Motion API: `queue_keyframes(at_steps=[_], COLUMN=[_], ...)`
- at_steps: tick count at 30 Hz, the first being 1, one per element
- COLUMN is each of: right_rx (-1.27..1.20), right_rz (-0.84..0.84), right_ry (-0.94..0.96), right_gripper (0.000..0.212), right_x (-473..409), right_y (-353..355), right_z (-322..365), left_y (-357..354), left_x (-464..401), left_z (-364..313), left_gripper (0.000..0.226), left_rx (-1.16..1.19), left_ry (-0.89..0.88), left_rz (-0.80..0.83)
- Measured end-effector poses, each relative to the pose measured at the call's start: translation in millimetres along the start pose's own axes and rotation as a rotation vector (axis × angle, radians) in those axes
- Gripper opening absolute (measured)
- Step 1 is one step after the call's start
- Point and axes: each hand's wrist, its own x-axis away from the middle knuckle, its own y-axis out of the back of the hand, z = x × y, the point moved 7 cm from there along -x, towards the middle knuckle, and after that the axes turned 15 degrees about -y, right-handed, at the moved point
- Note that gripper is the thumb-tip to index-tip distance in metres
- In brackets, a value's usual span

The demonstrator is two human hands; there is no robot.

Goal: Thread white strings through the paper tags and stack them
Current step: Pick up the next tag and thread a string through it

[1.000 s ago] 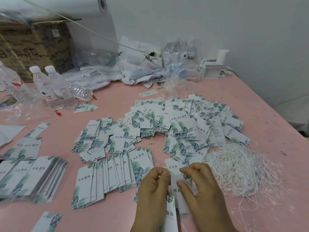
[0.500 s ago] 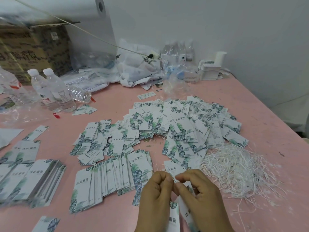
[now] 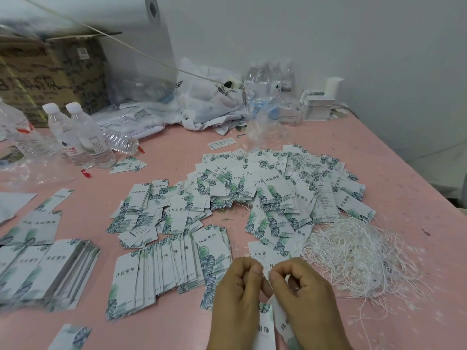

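My left hand [image 3: 237, 296] and my right hand [image 3: 303, 296] meet fingertip to fingertip at the table's front edge. Between them hang white paper tags [image 3: 265, 329] printed with green leaves, pinched at their top ends. Whether a string is in my fingers is too small to tell. A tangle of white strings [image 3: 358, 256] lies just right of my hands. A big loose heap of tags [image 3: 273, 188] covers the middle of the table. A fanned row of tags [image 3: 161, 269] lies left of my hands.
The pink table [image 3: 404, 173] carries a thick tag pile [image 3: 50, 271] at the left edge, water bottles [image 3: 80, 137] at the back left, and a cardboard box [image 3: 50, 74], crumpled plastic bags [image 3: 207, 102] and a white card holder [image 3: 321, 104] along the wall.
My hands have drawn closer until the fingertips meet over the tags' top ends. The camera has tipped slightly, shifting the table in view.
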Motion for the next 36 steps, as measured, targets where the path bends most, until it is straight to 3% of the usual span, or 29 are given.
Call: queue_keyframes(at_steps=[2, 5, 8, 14, 17, 20, 29, 36], right_rx=[-0.02, 0.037, 0.208, 0.328, 0.273, 0.219, 0.081, 0.051], right_rz=[-0.036, -0.058, -0.019, -0.074, -0.084, -0.08, -0.087, -0.125], right_ry=[0.042, 0.313, 0.467, 0.331, 0.218, 0.168, 0.09, 0.08], right_gripper=[0.024, 0.015, 0.008, 0.011, 0.03, 0.031, 0.029, 0.028], right_x=[0.8, 13.6, 27.7, 14.5, 5.1, 1.2, 2.2, 3.1], right_y=[6.1, 6.6, -13.1, -16.5, -6.1, 0.3, 5.7, 10.9], right_z=[4.8, 28.6, 35.9, 20.7, 10.6, 6.2, 6.7, 9.5], left_y=[7.3, 23.3, 28.5, 13.3, 1.6, -10.1, 0.1, 2.1], left_x=[-2.4, -7.1, -7.0, 0.0, 2.6, 3.5, 7.6, 7.2], left_z=[5.3, 12.9, 18.4, 28.7, 28.7, 24.5, -9.9, -29.4], left_gripper=[0.018, 0.026, 0.032, 0.05, 0.042, 0.029, 0.021, 0.027], left_rx=[0.006, -0.041, -0.032, 0.228, 0.426, 0.539, -0.008, -0.205], left_ry=[0.039, 0.041, 0.061, 0.194, 0.251, 0.249, -0.18, -0.373], left_rz=[-0.086, -0.212, -0.279, -0.215, -0.183, -0.101, -0.044, -0.092])
